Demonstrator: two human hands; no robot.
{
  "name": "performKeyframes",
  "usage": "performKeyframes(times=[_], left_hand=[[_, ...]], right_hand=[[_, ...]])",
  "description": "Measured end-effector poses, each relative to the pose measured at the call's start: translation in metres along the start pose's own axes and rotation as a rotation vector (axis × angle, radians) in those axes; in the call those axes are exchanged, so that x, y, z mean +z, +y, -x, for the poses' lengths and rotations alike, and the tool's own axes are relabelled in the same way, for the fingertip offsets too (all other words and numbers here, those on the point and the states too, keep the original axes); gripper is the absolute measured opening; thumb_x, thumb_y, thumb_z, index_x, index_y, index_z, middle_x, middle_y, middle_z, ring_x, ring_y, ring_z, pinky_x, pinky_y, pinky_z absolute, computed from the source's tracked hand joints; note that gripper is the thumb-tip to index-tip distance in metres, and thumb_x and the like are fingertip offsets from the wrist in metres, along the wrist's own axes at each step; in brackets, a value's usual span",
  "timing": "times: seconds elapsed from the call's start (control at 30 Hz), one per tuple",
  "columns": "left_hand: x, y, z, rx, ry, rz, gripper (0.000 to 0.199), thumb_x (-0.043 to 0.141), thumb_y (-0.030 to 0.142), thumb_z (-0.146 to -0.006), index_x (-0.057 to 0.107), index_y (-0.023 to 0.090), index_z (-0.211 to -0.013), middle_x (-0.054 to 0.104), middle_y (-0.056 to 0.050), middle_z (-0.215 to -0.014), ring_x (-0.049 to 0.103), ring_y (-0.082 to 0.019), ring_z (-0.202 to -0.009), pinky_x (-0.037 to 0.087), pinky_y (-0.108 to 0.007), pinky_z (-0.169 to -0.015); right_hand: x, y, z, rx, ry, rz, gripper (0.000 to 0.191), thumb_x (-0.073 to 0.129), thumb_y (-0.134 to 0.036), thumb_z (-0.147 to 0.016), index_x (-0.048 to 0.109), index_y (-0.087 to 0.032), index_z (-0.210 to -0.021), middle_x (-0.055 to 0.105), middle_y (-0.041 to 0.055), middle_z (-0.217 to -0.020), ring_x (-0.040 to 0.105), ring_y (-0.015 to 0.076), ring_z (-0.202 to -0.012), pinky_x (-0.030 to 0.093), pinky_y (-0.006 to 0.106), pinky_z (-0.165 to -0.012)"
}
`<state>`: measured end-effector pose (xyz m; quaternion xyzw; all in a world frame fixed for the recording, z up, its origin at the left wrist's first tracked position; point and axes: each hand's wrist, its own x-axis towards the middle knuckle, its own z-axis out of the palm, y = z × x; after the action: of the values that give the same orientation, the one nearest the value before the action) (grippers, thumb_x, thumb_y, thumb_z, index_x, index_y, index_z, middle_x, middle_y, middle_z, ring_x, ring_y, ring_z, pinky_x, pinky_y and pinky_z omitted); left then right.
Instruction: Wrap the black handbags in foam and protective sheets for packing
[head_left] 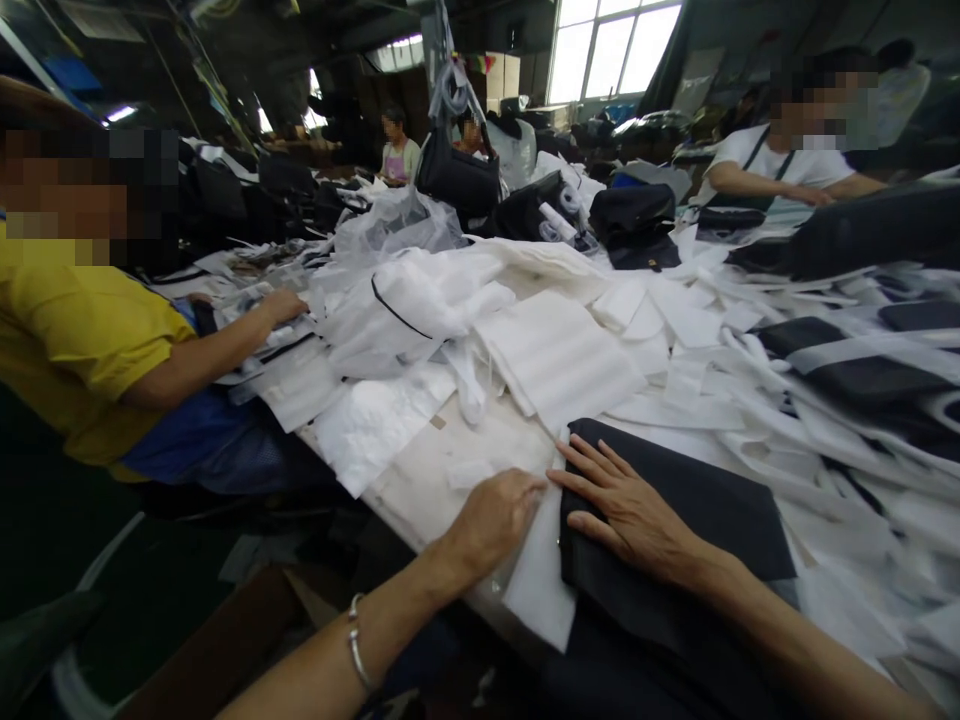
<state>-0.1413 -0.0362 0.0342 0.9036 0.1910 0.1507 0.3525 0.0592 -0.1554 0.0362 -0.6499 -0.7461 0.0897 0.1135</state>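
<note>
A black bag (pixel 697 490) lies flat in front of me near the table's edge. My right hand (pixel 626 505) rests on its left end, fingers spread and palm down. Just left of the bag, my left hand (pixel 499 525) has its fingers curled together at the edge of a white foam sheet (pixel 541 585). That sheet sticks out beside the bag and over the table's near edge. The left fingertips are partly hidden, and they seem to pinch the sheet.
White foam sheets (pixel 559 350) and plastic wrap (pixel 405 225) heap across the table (pixel 420 480). More black bags (pixel 634 220) stand behind, and others lie at right. A co-worker in a yellow shirt (pixel 82 340) works close on the left; another in white (pixel 757 165) sits across.
</note>
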Motion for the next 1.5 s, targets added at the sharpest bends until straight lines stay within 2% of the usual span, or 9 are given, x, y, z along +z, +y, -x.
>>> performKeyframes(times=[0.13,0.23,0.4,0.6,0.83,0.97,1.13,1.33,1.5], left_hand=[[-0.025,-0.029,-0.013,0.095,-0.059,-0.268,0.049,0.060,0.016,-0.085,0.048,0.022,-0.132,0.054,-0.008,-0.137,0.043,-0.025,-0.131,0.032,-0.046,-0.112],[-0.024,-0.042,-0.027,0.173,-0.212,-0.408,0.038,0.059,0.015,-0.086,0.055,0.023,-0.124,0.063,-0.006,-0.117,0.053,-0.024,-0.116,0.039,-0.042,-0.102],[-0.032,-0.051,-0.061,0.132,-0.169,-0.572,0.012,0.054,0.016,-0.090,0.063,0.020,-0.096,0.063,-0.006,-0.094,0.060,-0.021,-0.092,0.043,-0.035,-0.084],[-0.067,-0.067,-0.085,0.163,-0.159,-0.623,0.020,0.049,0.014,-0.092,0.067,0.019,-0.096,0.067,-0.009,-0.095,0.061,-0.024,-0.099,0.039,-0.040,-0.095],[-0.078,-0.054,-0.028,0.187,0.286,-0.670,0.051,0.039,0.008,-0.091,0.043,0.018,-0.141,0.041,-0.014,-0.150,0.027,-0.027,-0.144,0.024,-0.048,-0.116],[-0.047,-0.029,-0.035,0.284,-0.008,-0.450,0.035,0.048,0.020,-0.093,0.056,0.023,-0.127,0.059,-0.008,-0.132,0.040,-0.024,-0.136,0.028,-0.044,-0.114],[-0.016,-0.024,-0.090,0.056,-0.443,-0.221,0.024,0.053,0.018,-0.083,0.067,0.020,-0.102,0.068,-0.009,-0.101,0.060,-0.026,-0.104,0.044,-0.038,-0.095],[-0.024,-0.021,-0.138,-0.067,-0.774,-0.071,0.005,0.061,0.018,-0.068,0.064,0.018,-0.065,0.056,0.004,-0.057,0.053,-0.014,-0.058,0.043,-0.024,-0.058],[-0.036,-0.015,-0.162,-0.168,-0.792,-0.053,0.009,0.056,0.017,-0.067,0.061,0.017,-0.060,0.055,0.003,-0.055,0.049,-0.013,-0.055,0.040,-0.024,-0.055]], right_hand=[[-0.001,0.004,-0.002,0.002,-0.042,-0.029,0.050,0.046,-0.053,-0.095,0.046,-0.035,-0.141,0.028,0.0018,-0.158,0.018,0.0281,-0.147,0.017,0.058,-0.118],[-0.003,0.007,-0.002,0.003,-0.061,-0.067,0.053,0.047,-0.051,-0.095,0.042,-0.034,-0.145,0.025,0.0011,-0.159,0.015,0.0276,-0.148,0.015,0.057,-0.119],[-0.007,0.006,-0.002,0.016,-0.087,-0.090,0.055,0.047,-0.051,-0.095,0.038,-0.035,-0.147,0.023,-0.0002,-0.160,0.012,0.0273,-0.148,0.014,0.056,-0.119],[-0.008,0.004,0.000,0.026,-0.033,-0.137,0.054,0.049,-0.051,-0.094,0.042,-0.034,-0.145,0.026,0.0007,-0.159,0.016,0.0285,-0.147,0.014,0.055,-0.120],[-0.006,0.006,0.001,0.021,-0.026,-0.160,0.052,0.050,-0.052,-0.094,0.045,-0.034,-0.142,0.025,0.0009,-0.159,0.016,0.0289,-0.148,0.014,0.056,-0.119],[-0.005,0.007,0.002,0.010,-0.021,-0.117,0.056,0.048,-0.051,-0.094,0.038,-0.034,-0.147,0.025,0.0016,-0.159,0.015,0.0287,-0.148,0.016,0.057,-0.119],[-0.007,0.005,0.001,-0.009,0.001,-0.108,0.057,0.049,-0.051,-0.094,0.037,-0.035,-0.147,0.025,0.0011,-0.159,0.017,0.0290,-0.147,0.018,0.056,-0.119],[-0.010,0.004,0.002,0.002,0.018,-0.122,0.055,0.048,-0.051,-0.095,0.039,-0.035,-0.146,0.023,-0.0001,-0.160,0.015,0.0288,-0.148,0.017,0.056,-0.119],[-0.011,0.002,0.005,0.020,0.022,-0.124,0.053,0.048,-0.053,-0.094,0.043,-0.034,-0.143,0.024,-0.0001,-0.160,0.015,0.0288,-0.148,0.014,0.056,-0.120]])
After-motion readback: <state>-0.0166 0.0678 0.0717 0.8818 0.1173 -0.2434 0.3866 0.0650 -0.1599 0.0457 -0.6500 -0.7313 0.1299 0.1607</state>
